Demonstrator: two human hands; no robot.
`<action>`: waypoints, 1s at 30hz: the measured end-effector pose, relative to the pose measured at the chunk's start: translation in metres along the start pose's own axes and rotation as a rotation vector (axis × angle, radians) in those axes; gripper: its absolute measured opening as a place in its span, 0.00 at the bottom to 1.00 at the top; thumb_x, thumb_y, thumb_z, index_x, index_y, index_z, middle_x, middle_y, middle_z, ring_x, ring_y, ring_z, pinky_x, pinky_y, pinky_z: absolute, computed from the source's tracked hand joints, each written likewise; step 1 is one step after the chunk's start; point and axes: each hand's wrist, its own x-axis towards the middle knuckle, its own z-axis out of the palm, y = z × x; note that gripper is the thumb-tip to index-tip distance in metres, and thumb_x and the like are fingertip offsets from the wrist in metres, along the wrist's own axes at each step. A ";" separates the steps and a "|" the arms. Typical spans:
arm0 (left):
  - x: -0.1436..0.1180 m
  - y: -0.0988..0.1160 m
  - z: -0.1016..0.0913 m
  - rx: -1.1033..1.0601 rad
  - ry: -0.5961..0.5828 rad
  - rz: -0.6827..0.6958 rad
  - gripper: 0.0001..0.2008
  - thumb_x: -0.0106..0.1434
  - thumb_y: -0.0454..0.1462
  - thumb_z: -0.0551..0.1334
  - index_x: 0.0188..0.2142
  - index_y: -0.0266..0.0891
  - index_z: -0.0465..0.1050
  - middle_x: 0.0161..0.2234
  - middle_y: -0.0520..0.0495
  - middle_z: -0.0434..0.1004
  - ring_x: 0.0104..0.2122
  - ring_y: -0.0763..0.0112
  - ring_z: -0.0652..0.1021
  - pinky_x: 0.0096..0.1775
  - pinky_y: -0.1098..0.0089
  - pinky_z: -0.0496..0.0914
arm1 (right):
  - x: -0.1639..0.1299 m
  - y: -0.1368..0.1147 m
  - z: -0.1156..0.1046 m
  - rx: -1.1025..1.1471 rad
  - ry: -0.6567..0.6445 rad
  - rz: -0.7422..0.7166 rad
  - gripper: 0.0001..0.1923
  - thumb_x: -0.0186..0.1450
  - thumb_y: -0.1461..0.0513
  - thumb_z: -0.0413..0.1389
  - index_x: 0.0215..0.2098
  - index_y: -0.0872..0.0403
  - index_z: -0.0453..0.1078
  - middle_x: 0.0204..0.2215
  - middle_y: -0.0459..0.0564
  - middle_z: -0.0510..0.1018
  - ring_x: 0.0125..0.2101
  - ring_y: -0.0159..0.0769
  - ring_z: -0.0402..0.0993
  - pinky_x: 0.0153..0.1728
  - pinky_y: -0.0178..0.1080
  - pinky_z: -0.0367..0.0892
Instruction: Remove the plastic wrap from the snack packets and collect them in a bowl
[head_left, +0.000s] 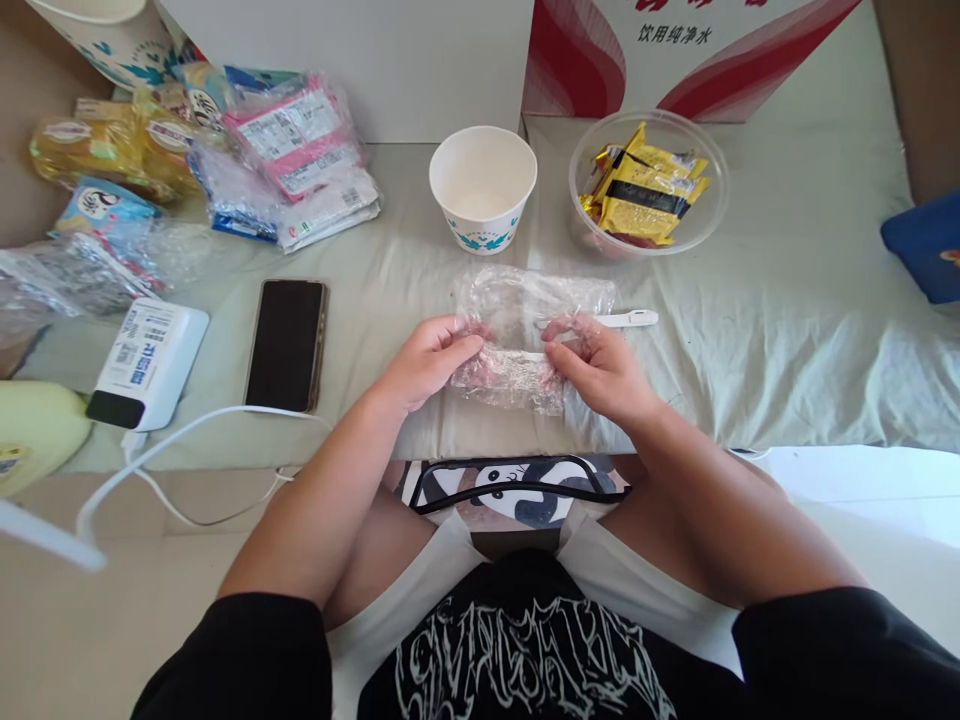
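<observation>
Between my two hands stretches a crumpled clear plastic bag [517, 375], lying low over the cloth near the table's front edge. My left hand [439, 358] pinches its left side, thumb on top. On the right side, my right hand [596, 365] grips the plastic the same way, some fingers inside or behind the film. A white plastic utensil handle [634, 319] sticks out to the right from behind my right hand; its other end is hidden. Just beyond the bag stands a white paper cup [484, 185] with a blue leaf print, open at the top.
A clear round bowl [720, 205] of yellow packets stands at the back right. A phone [286, 345], a white power bank [154, 360] with a cable and several wrapped packages [292, 130] are on the left. Boxes [360, 65] line the back.
</observation>
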 end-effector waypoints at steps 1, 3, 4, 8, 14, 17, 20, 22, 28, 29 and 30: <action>0.000 0.000 -0.001 0.025 -0.008 0.009 0.17 0.57 0.43 0.72 0.43 0.38 0.77 0.24 0.52 0.81 0.24 0.68 0.81 0.27 0.71 0.73 | -0.001 -0.001 -0.001 -0.002 -0.015 0.003 0.15 0.66 0.51 0.62 0.42 0.51 0.68 0.16 0.37 0.71 0.17 0.28 0.67 0.20 0.33 0.58; -0.001 0.001 -0.003 0.034 -0.055 0.032 0.20 0.57 0.42 0.70 0.48 0.40 0.76 0.23 0.54 0.81 0.21 0.69 0.80 0.25 0.72 0.71 | -0.002 -0.002 -0.002 -0.002 -0.047 -0.009 0.16 0.67 0.51 0.62 0.45 0.51 0.67 0.16 0.36 0.69 0.17 0.28 0.67 0.20 0.32 0.59; -0.002 0.001 -0.004 0.027 -0.082 0.043 0.21 0.57 0.41 0.69 0.50 0.41 0.74 0.23 0.54 0.81 0.20 0.68 0.80 0.24 0.72 0.71 | -0.003 -0.002 -0.003 -0.002 -0.068 -0.022 0.16 0.67 0.51 0.62 0.46 0.52 0.67 0.16 0.36 0.70 0.17 0.28 0.67 0.21 0.32 0.59; -0.002 0.003 -0.005 -0.028 -0.108 0.053 0.21 0.55 0.40 0.69 0.49 0.42 0.74 0.20 0.56 0.79 0.19 0.67 0.80 0.22 0.71 0.71 | -0.004 0.002 -0.005 0.027 -0.136 -0.071 0.18 0.68 0.50 0.62 0.46 0.52 0.69 0.18 0.38 0.72 0.18 0.27 0.68 0.21 0.32 0.61; -0.002 0.008 -0.002 -0.212 -0.070 0.083 0.16 0.49 0.43 0.73 0.31 0.43 0.69 0.15 0.59 0.69 0.12 0.70 0.73 0.15 0.71 0.68 | -0.005 0.003 -0.005 0.277 -0.007 -0.219 0.13 0.65 0.50 0.65 0.38 0.49 0.71 0.22 0.39 0.71 0.19 0.27 0.64 0.22 0.34 0.60; 0.000 0.010 -0.004 -0.215 -0.083 0.100 0.17 0.48 0.45 0.74 0.25 0.42 0.68 0.17 0.57 0.68 0.14 0.72 0.72 0.16 0.71 0.68 | -0.005 -0.002 -0.007 0.328 -0.010 -0.194 0.10 0.63 0.55 0.62 0.28 0.50 0.71 0.22 0.42 0.70 0.20 0.28 0.60 0.23 0.36 0.57; 0.005 0.006 -0.006 -0.150 -0.052 0.119 0.17 0.53 0.50 0.69 0.24 0.40 0.73 0.20 0.51 0.72 0.18 0.72 0.73 0.20 0.70 0.69 | -0.005 -0.003 -0.011 0.227 0.047 -0.202 0.17 0.65 0.51 0.56 0.23 0.51 0.71 0.20 0.46 0.68 0.21 0.31 0.60 0.25 0.38 0.56; 0.007 0.002 -0.008 -0.004 -0.013 0.165 0.18 0.56 0.51 0.67 0.25 0.38 0.76 0.23 0.48 0.76 0.21 0.72 0.74 0.22 0.71 0.68 | -0.004 -0.001 -0.012 0.076 0.070 -0.181 0.23 0.67 0.46 0.54 0.22 0.52 0.70 0.21 0.47 0.68 0.24 0.32 0.62 0.27 0.39 0.57; 0.007 -0.005 -0.006 0.155 0.052 0.241 0.15 0.48 0.36 0.74 0.35 0.39 0.74 0.33 0.53 0.76 0.23 0.81 0.71 0.27 0.75 0.68 | 0.001 0.006 -0.006 0.001 0.227 0.004 0.21 0.54 0.57 0.70 0.40 0.48 0.67 0.22 0.37 0.66 0.23 0.29 0.60 0.26 0.35 0.57; 0.008 -0.005 -0.006 0.110 0.048 0.253 0.17 0.47 0.35 0.74 0.36 0.40 0.73 0.35 0.54 0.76 0.24 0.81 0.73 0.29 0.75 0.71 | 0.002 0.006 -0.006 0.100 0.252 0.015 0.26 0.53 0.57 0.71 0.45 0.47 0.66 0.23 0.37 0.67 0.23 0.29 0.61 0.26 0.36 0.58; 0.008 -0.006 -0.006 0.064 0.043 0.267 0.19 0.47 0.34 0.74 0.38 0.41 0.72 0.37 0.54 0.76 0.26 0.79 0.76 0.30 0.74 0.73 | 0.003 0.007 -0.005 0.201 0.270 0.027 0.30 0.52 0.57 0.72 0.49 0.46 0.65 0.25 0.37 0.68 0.24 0.30 0.63 0.27 0.36 0.60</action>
